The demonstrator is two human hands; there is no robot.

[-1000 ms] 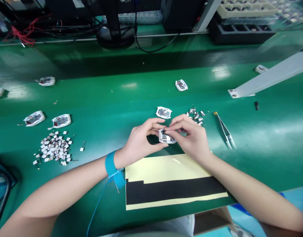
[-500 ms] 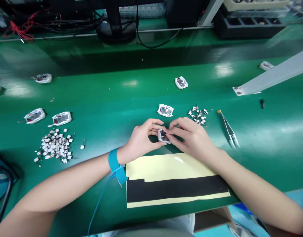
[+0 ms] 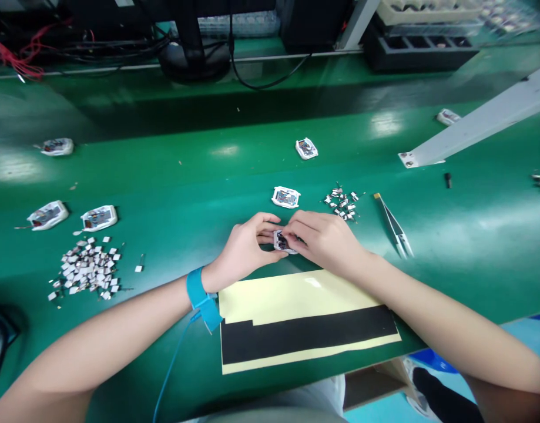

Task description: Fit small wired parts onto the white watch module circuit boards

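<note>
At six o'clock from the loose case, the held case was clamped in the fingers of the left hand, best kept steady under the right hand, whose grip could not be told.

Wide teal strap on L wrist, w/ thin blue cord — both forearms bare.

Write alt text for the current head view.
A person's left hand holds a white electronics housing while the right hand touches it, at a green workbench. Tweezers and a small component pile lie to the right, a larger component pile to the left.
</note>
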